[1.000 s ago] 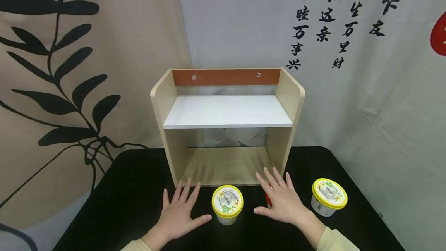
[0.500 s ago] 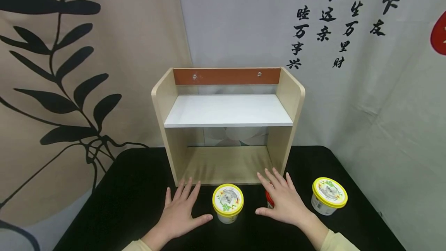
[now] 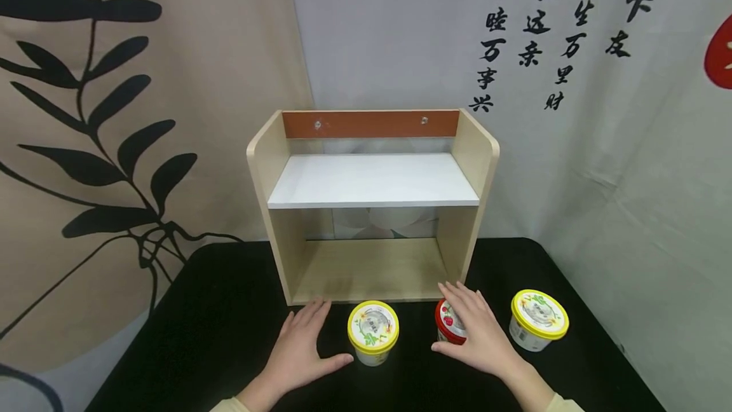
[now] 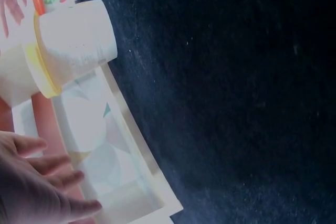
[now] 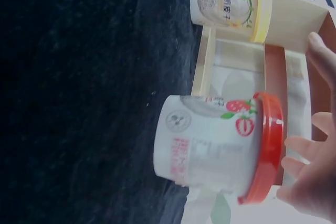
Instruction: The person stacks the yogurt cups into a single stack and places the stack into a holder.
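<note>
My left hand (image 3: 303, 351) is left of a white tub with a yellow lid (image 3: 373, 330), thumb pointing at the tub, fingers extended and holding nothing. My right hand (image 3: 480, 339) reaches over the right part of a red-lidded tub (image 3: 448, 323), partly hiding it, fingers extended and thumb apart at its near side. Strawberry pictures mark the side of the red-lidded tub (image 5: 215, 142) in the right wrist view, with the right hand (image 5: 315, 166) beyond its lid. In the left wrist view the yellow-lidded tub (image 4: 76, 43) stands upright, away from the left hand (image 4: 37, 187).
A second yellow-lidded tub (image 3: 537, 320) stands to the right of my right hand. Behind the tubs is a small wooden shelf unit (image 3: 486, 177) with a white middle board (image 3: 374, 180). All stand on a black table (image 3: 211, 323) before a printed cloth backdrop (image 3: 389, 37).
The fingers of both hands have drawn closer together and lowered slightly. My right hand has shifted a little right, so more of the red lid shows. The tubs have stayed put.
</note>
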Demonstrator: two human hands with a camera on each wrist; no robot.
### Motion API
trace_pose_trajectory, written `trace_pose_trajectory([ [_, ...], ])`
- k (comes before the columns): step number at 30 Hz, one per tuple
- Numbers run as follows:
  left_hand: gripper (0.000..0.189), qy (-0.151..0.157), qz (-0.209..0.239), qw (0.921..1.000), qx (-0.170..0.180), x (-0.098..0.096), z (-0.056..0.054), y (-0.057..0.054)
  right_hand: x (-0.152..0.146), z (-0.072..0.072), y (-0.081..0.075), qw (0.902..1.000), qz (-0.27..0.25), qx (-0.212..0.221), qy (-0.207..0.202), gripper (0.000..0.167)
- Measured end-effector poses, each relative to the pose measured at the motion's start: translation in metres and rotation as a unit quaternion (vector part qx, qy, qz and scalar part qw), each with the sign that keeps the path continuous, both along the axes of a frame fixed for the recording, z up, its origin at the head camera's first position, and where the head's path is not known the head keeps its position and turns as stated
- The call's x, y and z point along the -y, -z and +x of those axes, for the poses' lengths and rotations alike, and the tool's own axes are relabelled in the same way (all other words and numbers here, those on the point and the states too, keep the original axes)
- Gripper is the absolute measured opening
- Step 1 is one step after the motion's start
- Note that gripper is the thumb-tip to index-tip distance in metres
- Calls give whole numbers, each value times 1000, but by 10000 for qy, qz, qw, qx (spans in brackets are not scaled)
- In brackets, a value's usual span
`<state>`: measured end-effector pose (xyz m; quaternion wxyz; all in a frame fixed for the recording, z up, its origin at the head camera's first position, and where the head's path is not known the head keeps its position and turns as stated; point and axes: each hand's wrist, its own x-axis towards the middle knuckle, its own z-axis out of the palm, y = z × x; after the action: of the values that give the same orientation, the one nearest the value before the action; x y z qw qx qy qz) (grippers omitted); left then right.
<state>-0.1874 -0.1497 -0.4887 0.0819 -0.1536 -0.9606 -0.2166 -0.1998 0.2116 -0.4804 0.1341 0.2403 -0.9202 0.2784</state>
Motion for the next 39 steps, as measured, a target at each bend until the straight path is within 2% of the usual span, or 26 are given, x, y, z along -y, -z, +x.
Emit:
trace_pose_trajectory([
  [7,103,75,495,9985,217,-4,1,0,-14,5,6,9981,-564,192,-184,102],
  [12,102,99,919,9942,553,-6,2,1,-22,8,7,9951,-843,501,-136,101],
  [17,99,184,1366,9865,880,-7,1,4,-31,9,10,9915,-1025,805,-49,100],
  [27,98,470,2148,9704,999,-12,-5,16,-46,10,19,9821,-1329,1330,38,101],
  [34,98,545,2402,9626,1129,-15,-8,23,-54,9,25,9783,-1376,1544,139,103],
  [39,98,615,2616,9521,1457,-15,-12,27,-61,8,29,9784,-1408,1512,-44,102],
])
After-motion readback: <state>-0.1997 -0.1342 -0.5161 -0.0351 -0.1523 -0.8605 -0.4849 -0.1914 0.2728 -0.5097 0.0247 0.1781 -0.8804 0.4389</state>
